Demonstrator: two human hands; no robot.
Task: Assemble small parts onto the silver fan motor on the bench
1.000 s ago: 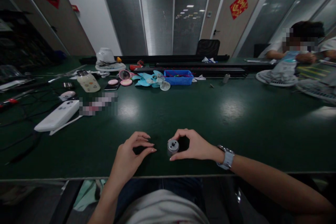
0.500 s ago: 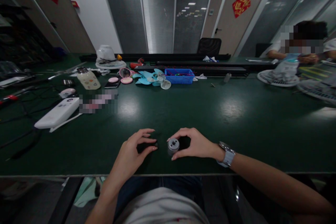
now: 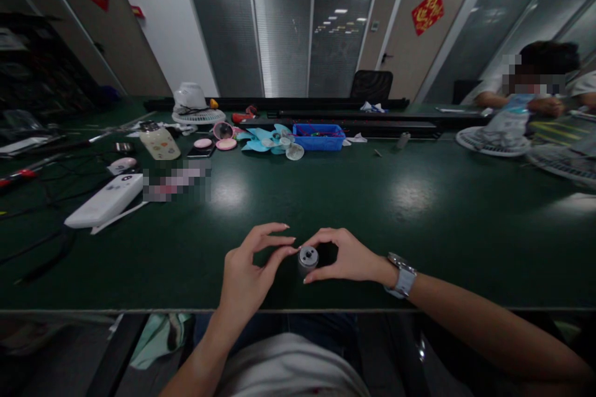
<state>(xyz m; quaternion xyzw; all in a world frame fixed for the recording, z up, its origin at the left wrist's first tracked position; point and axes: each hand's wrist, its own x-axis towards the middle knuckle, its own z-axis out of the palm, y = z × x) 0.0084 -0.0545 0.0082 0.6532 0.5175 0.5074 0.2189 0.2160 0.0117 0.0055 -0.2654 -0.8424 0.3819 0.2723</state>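
A small silver cylindrical motor (image 3: pixel 308 258) stands upright on the dark green table (image 3: pixel 419 211), near its front edge. My right hand (image 3: pixel 347 255), with a watch on the wrist, curls around the motor and grips it between thumb and fingers. My left hand (image 3: pixel 251 270) is just left of it, thumb and forefinger pinched together right at the motor's top edge. Whether something tiny sits between those fingertips cannot be told.
A white oblong device (image 3: pixel 106 200) and dark cables lie at the left. Farther back are a blue bin (image 3: pixel 319 136), light-blue fan blades (image 3: pixel 263 138), a cream bottle (image 3: pixel 159 141) and a white fan (image 3: pixel 195 105). Another person sits at the far right with fan grilles (image 3: pixel 492 142).
My left hand has moved right from a spot on the table until its pinched fingertips reach the motor. My right hand and the motor have stayed put.
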